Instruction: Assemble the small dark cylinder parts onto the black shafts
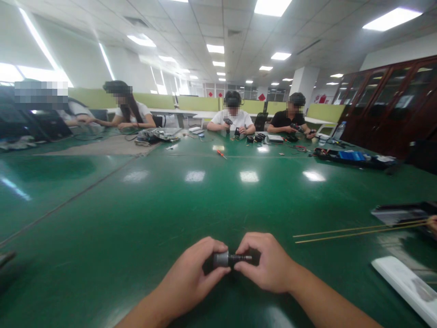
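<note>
Just above the green tabletop, near its front edge, a small cylindrical part (221, 259) lies level between my hands. Its left end is a wide grey body; a thin black ribbed shaft (235, 258) with a metal-coloured tip extends to the right. The grey body is pinched between the thumb and fingers of my left hand (194, 269). My right hand (268, 262) has its thumb and forefinger closed about the ribbed shaft, and the tip shows inside the curl of the hand. The exact kind of part cannot be made out.
The green table (164, 205) spreads ahead. Two thin sticks (341, 233), held by a person's hand at the right edge, reach inward above a white case (403, 284). A red screwdriver (221, 154) lies farther off. Several people sit at the far side among parts and tools.
</note>
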The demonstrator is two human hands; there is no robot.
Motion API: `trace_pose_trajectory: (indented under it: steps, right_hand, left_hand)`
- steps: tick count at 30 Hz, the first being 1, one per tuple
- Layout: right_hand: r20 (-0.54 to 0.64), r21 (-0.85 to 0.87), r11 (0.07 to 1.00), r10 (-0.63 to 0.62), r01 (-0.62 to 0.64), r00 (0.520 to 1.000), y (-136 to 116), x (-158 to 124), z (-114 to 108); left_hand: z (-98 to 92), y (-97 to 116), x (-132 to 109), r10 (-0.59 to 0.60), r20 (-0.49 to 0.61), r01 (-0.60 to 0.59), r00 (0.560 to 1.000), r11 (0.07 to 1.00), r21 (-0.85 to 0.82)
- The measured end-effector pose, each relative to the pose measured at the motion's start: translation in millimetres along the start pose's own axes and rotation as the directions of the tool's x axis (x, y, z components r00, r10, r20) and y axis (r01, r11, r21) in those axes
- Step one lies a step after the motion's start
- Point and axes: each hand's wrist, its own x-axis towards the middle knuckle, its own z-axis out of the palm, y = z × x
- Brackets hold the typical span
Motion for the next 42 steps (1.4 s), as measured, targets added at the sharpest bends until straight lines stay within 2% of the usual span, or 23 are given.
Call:
trace_pose_trajectory:
  steps: [17, 42]
  right_hand:
    - [0.006, -0.008, 1.000, 0.001, -0.001, 1.000, 3.0, 0.7, 0.1]
    - [0.003, -0.007, 1.000, -0.015, 0.015, 1.000, 2.3, 0.0, -2.7]
  left_hand:
    - [-3.4, 1.7, 0.0, 0.029, -0.045, -0.028, 0.999, 0.999, 0.029]
    - [-6.0, -0.6, -0.8, 0.026, -0.036, -0.024, 0.999, 0.999, 0.047]
